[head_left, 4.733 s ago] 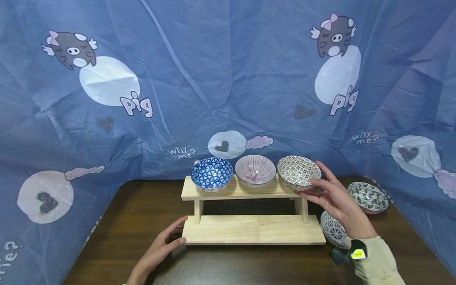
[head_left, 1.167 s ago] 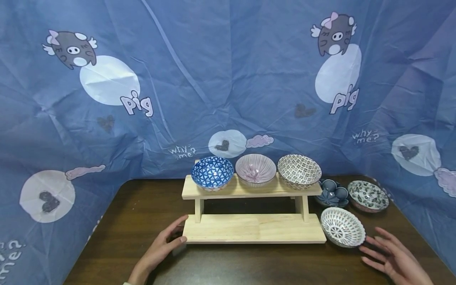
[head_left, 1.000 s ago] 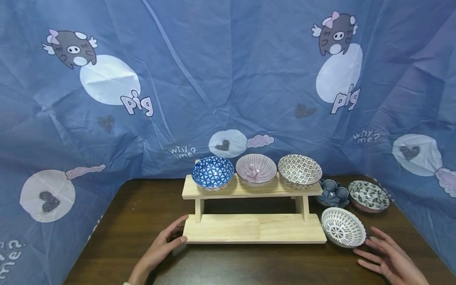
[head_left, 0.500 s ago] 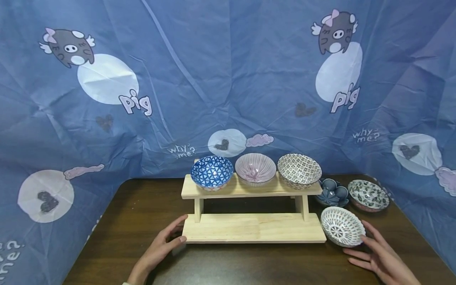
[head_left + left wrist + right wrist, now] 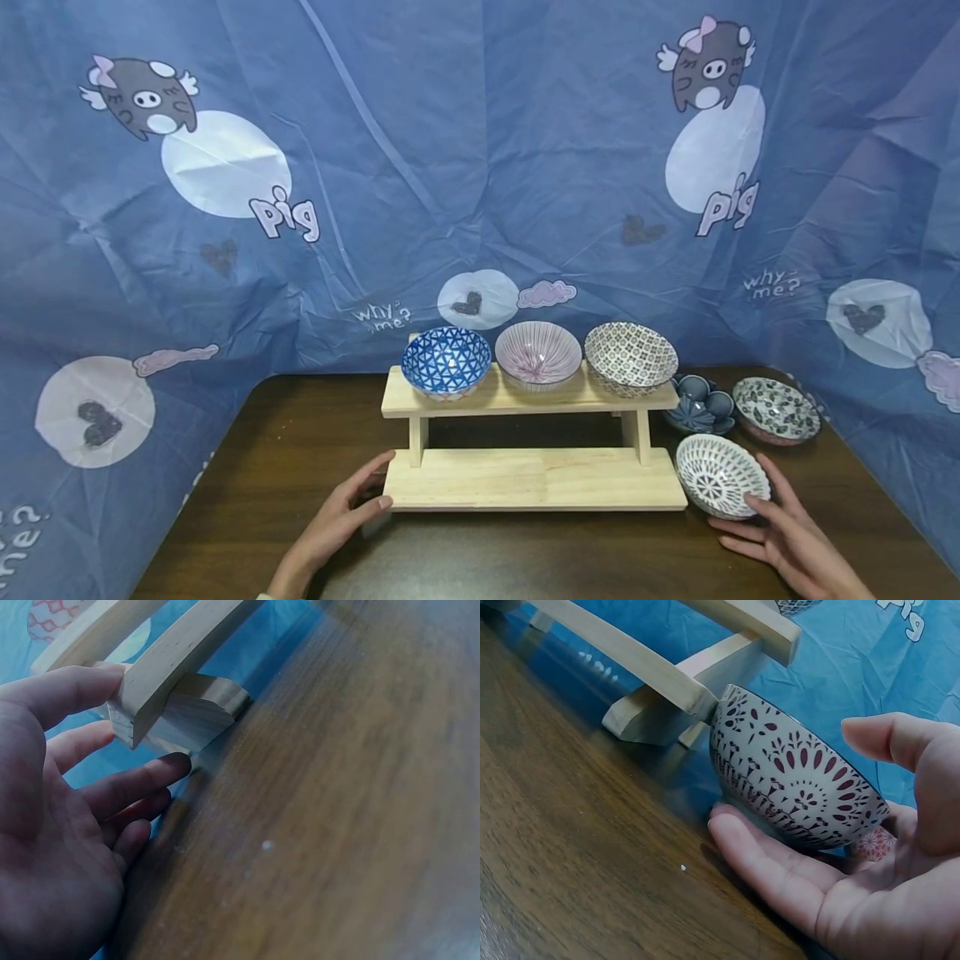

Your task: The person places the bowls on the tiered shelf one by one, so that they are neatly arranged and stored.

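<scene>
In the head view my left hand (image 5: 341, 521) is at the left end of the wooden two-tier stand (image 5: 525, 479). Its thumb and index finger hold the lower board's end, shown closer in the left wrist view. My right hand (image 5: 791, 533) reaches round a white patterned bowl (image 5: 720, 475) beside the board's right end. In the right wrist view, fingers (image 5: 757, 851) lie under that bowl (image 5: 795, 780), while the thumb (image 5: 885, 739) hovers above its rim with a gap. The bowl's outside shows dark red petal patterns.
On the upper shelf stand a blue triangle-patterned bowl (image 5: 446, 362), a purple-striped bowl (image 5: 538, 357) and a grey-brown lattice bowl (image 5: 632, 358). Behind the white bowl are a dark blue bowl (image 5: 701, 404) and a green leaf-patterned bowl (image 5: 777, 410). Blue cloth (image 5: 480, 167) hangs behind the table.
My right hand left the lattice bowl on the upper shelf, came down to the right, then moved left around the white bowl. The left hand stays at the stand.
</scene>
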The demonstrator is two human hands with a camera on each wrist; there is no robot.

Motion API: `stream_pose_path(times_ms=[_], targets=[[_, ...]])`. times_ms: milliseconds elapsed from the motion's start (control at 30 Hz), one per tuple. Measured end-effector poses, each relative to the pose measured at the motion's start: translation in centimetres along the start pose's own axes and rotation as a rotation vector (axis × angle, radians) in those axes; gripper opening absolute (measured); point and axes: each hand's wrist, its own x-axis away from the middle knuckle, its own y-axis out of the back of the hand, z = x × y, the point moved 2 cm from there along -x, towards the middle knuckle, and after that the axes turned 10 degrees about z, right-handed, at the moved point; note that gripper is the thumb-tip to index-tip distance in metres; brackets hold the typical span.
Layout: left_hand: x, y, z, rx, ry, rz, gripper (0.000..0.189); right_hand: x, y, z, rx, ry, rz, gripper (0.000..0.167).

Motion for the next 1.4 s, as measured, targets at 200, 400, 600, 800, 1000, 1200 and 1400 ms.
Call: stream_pose_path(times_ms=[200,400,600,800,1000,1200,1400], targets=[[0.0,0.1,0.0,-0.021,-0.021,-0.004,0.061,-0.2,-0.1,-0.2,-0.015,0.072,-0.02,0.08],[-0.1,0.1,-0.1,-0.026,-0.006,-0.009,0.061,-0.4,0.0,-0.5,-0.061,0.139,-0.01,0.071],[-0.1,0.1,0.0,-0.015,-0.006,-0.002,0.062,-0.4,-0.1,-0.4,-0.164,0.21,0.101,0.072],[-0.1,0.1,-0.1,-0.016,0.002,-0.003,0.061,-0.4,-0.4,-0.4,-0.259,0.228,0.217,0.075],[0.0,0.1,0.0,-0.013,-0.012,-0.003,0.061,-0.3,-0.4,-0.3,-0.311,0.237,0.256,0.077],[0.0,0.1,0.0,-0.012,-0.034,0.002,0.061,0.2,-0.2,-0.2,-0.329,0.237,0.23,0.077],[0.1,0.1,0.1,-0.019,-0.062,0.002,0.06,0.6,-0.3,0.4,-0.365,0.252,0.25,0.078]])
